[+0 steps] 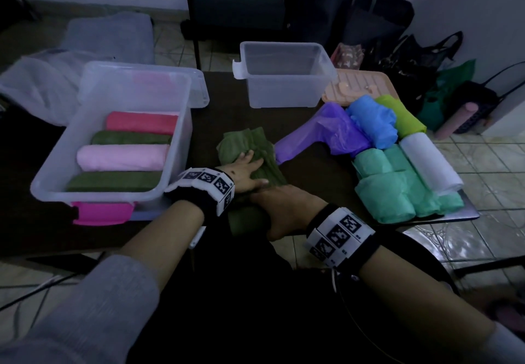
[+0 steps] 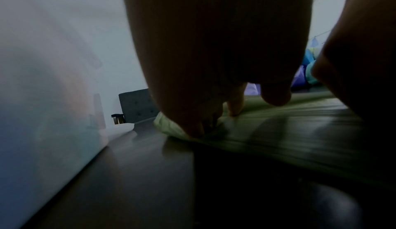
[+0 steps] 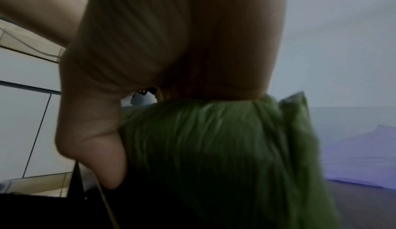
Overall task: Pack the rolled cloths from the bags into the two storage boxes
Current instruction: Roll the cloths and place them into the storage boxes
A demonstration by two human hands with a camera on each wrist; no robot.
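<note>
Hands are laid on a long olive-green bagged roll [image 1: 255,159] that lies on the dark brown table [image 1: 309,170], between the two boxes and the pile of bags. The left hand [image 1: 245,173] is pressed flat on the roll's middle, its fingers stretched out and spread over the crinkled green plastic; in the left wrist view the fingertips [image 2: 234,109] are seen touching the wrapping. The right hand [image 1: 284,210] is closed over the near end of the same roll, and in the right wrist view the thumb [image 3: 100,151] is set against the side of the green bundle while the palm covers its top; how far the fingers wrap round the far side cannot be told.

To the left, a large clear plastic storage box with a pink latch [image 1: 51,190] is filled with four rolled cloths lying side by side: a hot-pink rolled cloth [image 1: 142,122], a dark green rolled cloth [image 1: 130,138], a pale pink rolled cloth [image 1: 122,157] and a second dark green rolled cloth [image 1: 113,182] nearest the latch. Behind the roll, a smaller clear plastic storage box [image 1: 284,91] is seen standing open. To the right, a pile of bagged rolls is gathered: a purple plastic bag [image 1: 338,130], a blue plastic bag [image 1: 372,122], a lime-green plastic bag [image 1: 403,116], a white plastic bag [image 1: 429,162] and several mint-green plastic bags [image 1: 383,199].
</note>
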